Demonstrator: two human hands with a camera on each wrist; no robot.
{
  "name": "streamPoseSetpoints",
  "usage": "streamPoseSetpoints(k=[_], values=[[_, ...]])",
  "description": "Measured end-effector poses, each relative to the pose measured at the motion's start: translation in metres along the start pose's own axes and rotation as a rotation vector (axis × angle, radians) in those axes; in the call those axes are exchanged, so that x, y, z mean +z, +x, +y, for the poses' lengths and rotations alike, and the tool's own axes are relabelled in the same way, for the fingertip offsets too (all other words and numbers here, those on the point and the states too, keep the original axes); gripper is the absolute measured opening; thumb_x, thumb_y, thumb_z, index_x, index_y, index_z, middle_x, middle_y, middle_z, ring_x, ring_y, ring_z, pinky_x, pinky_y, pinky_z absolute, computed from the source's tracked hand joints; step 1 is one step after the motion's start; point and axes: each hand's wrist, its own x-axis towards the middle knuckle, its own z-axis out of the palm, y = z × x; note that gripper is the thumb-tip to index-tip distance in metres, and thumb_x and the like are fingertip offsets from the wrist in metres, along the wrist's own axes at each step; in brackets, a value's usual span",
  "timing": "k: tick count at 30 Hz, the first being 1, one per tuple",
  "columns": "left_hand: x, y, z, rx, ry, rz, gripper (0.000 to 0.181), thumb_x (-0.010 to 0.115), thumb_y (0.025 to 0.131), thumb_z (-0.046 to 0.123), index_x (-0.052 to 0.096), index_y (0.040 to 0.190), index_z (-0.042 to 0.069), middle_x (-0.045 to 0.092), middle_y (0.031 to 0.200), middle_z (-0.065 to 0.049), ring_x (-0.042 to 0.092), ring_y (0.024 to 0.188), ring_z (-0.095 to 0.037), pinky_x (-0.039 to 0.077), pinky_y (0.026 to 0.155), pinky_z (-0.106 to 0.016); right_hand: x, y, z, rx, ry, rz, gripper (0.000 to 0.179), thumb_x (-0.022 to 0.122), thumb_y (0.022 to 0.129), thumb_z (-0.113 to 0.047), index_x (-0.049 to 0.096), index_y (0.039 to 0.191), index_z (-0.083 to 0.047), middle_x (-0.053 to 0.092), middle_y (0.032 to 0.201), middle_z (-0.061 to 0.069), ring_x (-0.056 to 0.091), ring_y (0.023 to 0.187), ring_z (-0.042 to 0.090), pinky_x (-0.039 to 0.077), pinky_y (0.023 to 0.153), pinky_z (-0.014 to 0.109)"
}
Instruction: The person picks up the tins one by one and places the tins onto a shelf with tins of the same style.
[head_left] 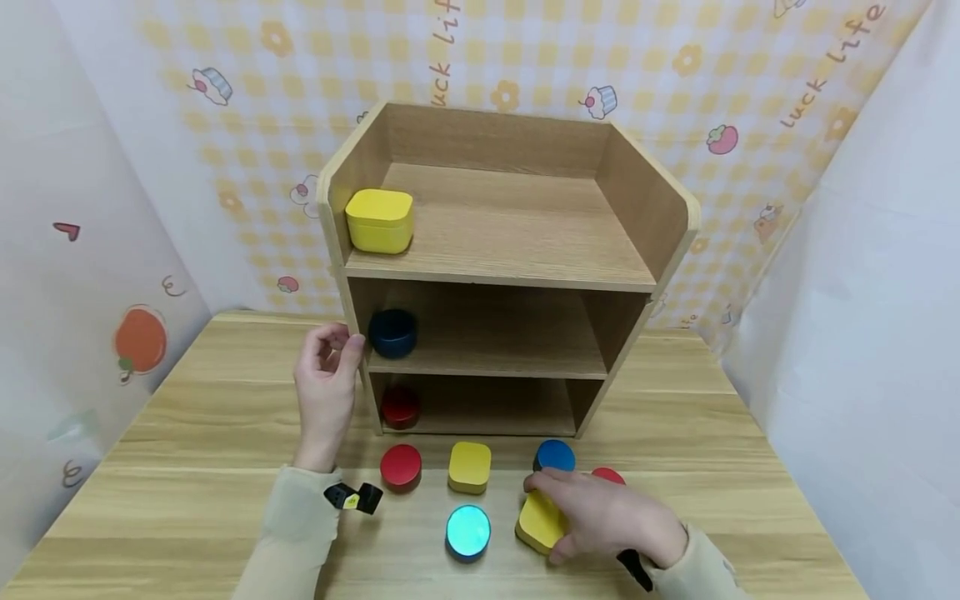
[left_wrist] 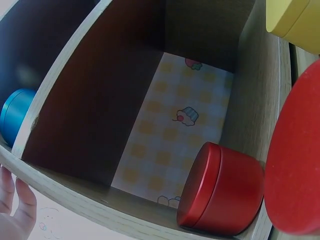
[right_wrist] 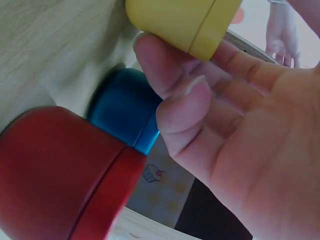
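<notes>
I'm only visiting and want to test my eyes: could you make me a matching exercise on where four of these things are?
1. Right hand
2. Shelved red container
3. Shelved yellow container
4. Shelved blue container

A. Middle shelf
B. Top shelf
C. At another yellow container
D. Bottom shelf

Pairs: 1-C, 2-D, 3-B, 4-A

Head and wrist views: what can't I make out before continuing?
Head: rightmost red tin, mostly hidden by the right hand.
Head: yellow tin at that hand, partly covered by it.
Left wrist: left hand, cut off by left and bottom edges.
Left wrist: nearest red tin, cut off by right edge.
Right wrist: foreground red tin, cut off by left and bottom edges.
</notes>
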Motion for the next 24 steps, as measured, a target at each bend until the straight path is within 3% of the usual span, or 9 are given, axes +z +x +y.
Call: streamPoseSetpoints(k=[9, 17, 24], values=[[-0.001, 0.000, 0.002, -0.018, 0.017, 0.003, 0.022, 0.065, 0.094, 0.005, 0.055, 0.108, -0.009, 0.056, 0.094, 0.000, 0.053, 0.089, -0.017, 0.041, 0.081, -0.029, -0.001, -0.004, -0.004, -0.060, -0.051, 0.047, 0.065, 0.084, 0.075, -0.033, 0.053, 0.131, -0.018, 0.054, 0.118, -0.012, 0.053, 0.094, 0.006, 0.049, 0.083, 0.029], [0.002, 0.001, 0.002, 0.006, -0.015, -0.009, 0.023, 0.064, 0.093, 0.001, 0.053, 0.109, -0.012, 0.056, 0.094, -0.001, 0.052, 0.089, -0.017, 0.041, 0.081, -0.030, -0.009, -0.012, -0.009, -0.091, -0.030, 0.079, 0.066, 0.082, 0.075, -0.030, 0.053, 0.132, -0.013, 0.054, 0.115, -0.011, 0.051, 0.089, 0.004, 0.049, 0.080, 0.026], [0.001, 0.000, 0.000, 0.006, -0.025, -0.001, 0.022, 0.065, 0.093, 0.002, 0.054, 0.108, -0.010, 0.056, 0.094, -0.001, 0.052, 0.089, -0.017, 0.040, 0.080, -0.029, -0.019, -0.021, -0.007, -0.193, -0.051, 0.229, 0.069, 0.081, 0.076, -0.025, 0.049, 0.135, -0.008, 0.054, 0.117, -0.008, 0.054, 0.093, 0.005, 0.050, 0.081, 0.027]])
